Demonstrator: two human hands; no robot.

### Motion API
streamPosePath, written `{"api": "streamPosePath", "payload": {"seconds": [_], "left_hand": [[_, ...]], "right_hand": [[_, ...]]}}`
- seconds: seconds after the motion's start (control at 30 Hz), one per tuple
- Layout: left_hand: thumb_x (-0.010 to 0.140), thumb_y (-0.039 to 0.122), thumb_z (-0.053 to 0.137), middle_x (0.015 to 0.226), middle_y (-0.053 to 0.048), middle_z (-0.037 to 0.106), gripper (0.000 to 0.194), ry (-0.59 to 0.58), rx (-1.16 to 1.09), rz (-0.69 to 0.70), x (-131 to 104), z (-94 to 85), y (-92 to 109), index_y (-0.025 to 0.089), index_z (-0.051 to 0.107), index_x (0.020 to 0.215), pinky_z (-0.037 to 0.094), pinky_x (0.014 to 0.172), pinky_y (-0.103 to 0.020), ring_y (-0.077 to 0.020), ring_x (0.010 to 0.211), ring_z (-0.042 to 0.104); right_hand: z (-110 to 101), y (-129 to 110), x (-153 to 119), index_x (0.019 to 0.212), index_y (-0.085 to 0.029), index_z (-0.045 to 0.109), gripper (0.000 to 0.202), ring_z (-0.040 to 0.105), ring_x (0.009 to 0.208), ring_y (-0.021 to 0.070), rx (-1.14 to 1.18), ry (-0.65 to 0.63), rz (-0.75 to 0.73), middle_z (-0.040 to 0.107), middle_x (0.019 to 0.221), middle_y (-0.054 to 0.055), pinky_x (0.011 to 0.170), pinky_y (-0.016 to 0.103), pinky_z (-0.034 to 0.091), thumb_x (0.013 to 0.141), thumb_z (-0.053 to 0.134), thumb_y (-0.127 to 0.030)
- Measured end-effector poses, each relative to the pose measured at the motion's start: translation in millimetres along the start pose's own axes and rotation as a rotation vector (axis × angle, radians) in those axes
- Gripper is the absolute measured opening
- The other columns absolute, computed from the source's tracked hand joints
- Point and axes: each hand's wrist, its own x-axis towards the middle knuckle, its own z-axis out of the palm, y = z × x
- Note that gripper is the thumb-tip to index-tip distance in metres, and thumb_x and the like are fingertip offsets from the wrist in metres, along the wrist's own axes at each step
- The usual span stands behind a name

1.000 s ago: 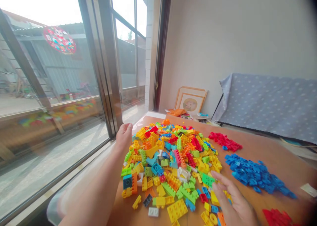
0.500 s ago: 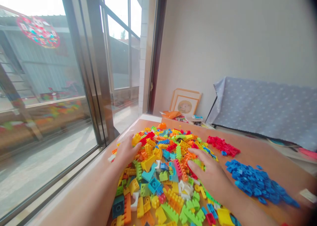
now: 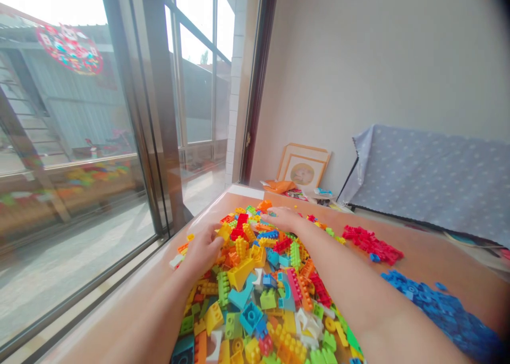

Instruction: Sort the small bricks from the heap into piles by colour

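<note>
My left hand (image 3: 203, 250) rested on the left edge of the mixed pile of bricks (image 3: 263, 279), its fingers (image 3: 217, 242) curled loosely against yellow and orange pieces there; I could not tell whether they gripped any one brick. My right hand (image 3: 281, 218) lay far across the pile, palm down at its far end, fingers spread flat and grasping nothing that I could see. No container stood in view: the bricks lay loose on the brown tabletop (image 3: 418, 252). Right of the pile sat a heap of red bricks (image 3: 370, 242), and nearer, a heap of blue bricks (image 3: 438, 305). A window (image 3: 79, 141) ran along the left. At the far wall leaned a picture frame (image 3: 305, 167), beside a dotted blue cloth (image 3: 430, 178).
</note>
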Motion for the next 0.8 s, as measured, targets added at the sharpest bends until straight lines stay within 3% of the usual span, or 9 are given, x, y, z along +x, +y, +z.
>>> {"api": "streamPosePath", "payload": {"seconds": [0.1, 0.2, 0.3, 0.4, 0.57, 0.8], "left_hand": [[0.081, 0.033, 0.055, 0.063, 0.002, 0.064, 0.045, -0.033, 0.021, -0.002, 0, 0.4, 1, 0.021, 0.066, 0.124, 0.045, 0.059, -0.032, -0.0208, 0.061, 0.063], [0.086, 0.045, 0.057, 0.068, 0.001, 0.066, 0.044, -0.023, 0.051, 0.010, 0, 0.8, 2, 0.022, 0.067, 0.122, 0.049, 0.065, -0.035, -0.0228, 0.067, 0.065], [0.087, 0.057, 0.060, 0.098, -0.007, 0.073, 0.046, 0.030, 0.131, 0.113, -1, 1.7, 4, 0.023, 0.070, 0.115, 0.053, 0.087, -0.042, -0.0274, 0.095, 0.068], [0.089, 0.060, 0.059, 0.122, -0.011, 0.068, 0.048, 0.045, 0.181, 0.204, -2, 3.2, 6, 0.023, 0.070, 0.117, 0.048, 0.104, -0.045, -0.0304, 0.119, 0.062], [0.089, 0.060, 0.061, 0.133, -0.012, 0.066, 0.057, 0.001, 0.223, 0.211, -6, 5.5, 7, 0.025, 0.064, 0.134, 0.049, 0.104, -0.048, -0.0336, 0.123, 0.062], [0.090, 0.059, 0.062, 0.137, -0.011, 0.067, 0.054, -0.001, 0.214, 0.200, -8, 7.1, 8, 0.028, 0.065, 0.134, 0.050, 0.100, -0.047, -0.0343, 0.119, 0.065]], "right_hand": [[5, 4, 2, 0.129, -0.016, 0.063, 0.040, 0.065, 0.111, 0.0290, -0.014, -0.092, 0.000, 0.063, 0.130, 0.008, 0.092, 0.047, 0.058, 0.098, 0.065, -0.040], [7, 9, -1, 0.124, -0.016, 0.066, 0.039, 0.065, 0.110, 0.0300, -0.030, -0.171, 0.005, 0.065, 0.128, 0.007, 0.093, 0.045, 0.057, 0.095, 0.068, -0.043], [8, 13, -15, 0.116, -0.022, 0.073, 0.040, 0.064, 0.114, 0.0308, -0.086, -0.271, -0.022, 0.070, 0.124, 0.007, 0.100, 0.043, 0.051, 0.091, 0.069, -0.053], [10, 14, -39, 0.126, -0.028, 0.071, 0.049, 0.059, 0.125, 0.0308, -0.156, -0.336, -0.086, 0.068, 0.131, 0.008, 0.107, 0.043, 0.044, 0.093, 0.059, -0.063], [14, 1, -87, 0.143, -0.029, 0.060, 0.063, 0.052, 0.134, 0.0334, -0.166, -0.329, -0.146, 0.061, 0.143, 0.011, 0.110, 0.048, 0.038, 0.095, 0.048, -0.068], [9, -24, -131, 0.135, -0.030, 0.065, 0.048, 0.058, 0.123, 0.0297, -0.125, -0.307, -0.280, 0.067, 0.131, 0.008, 0.111, 0.048, 0.037, 0.100, 0.046, -0.058]]}}
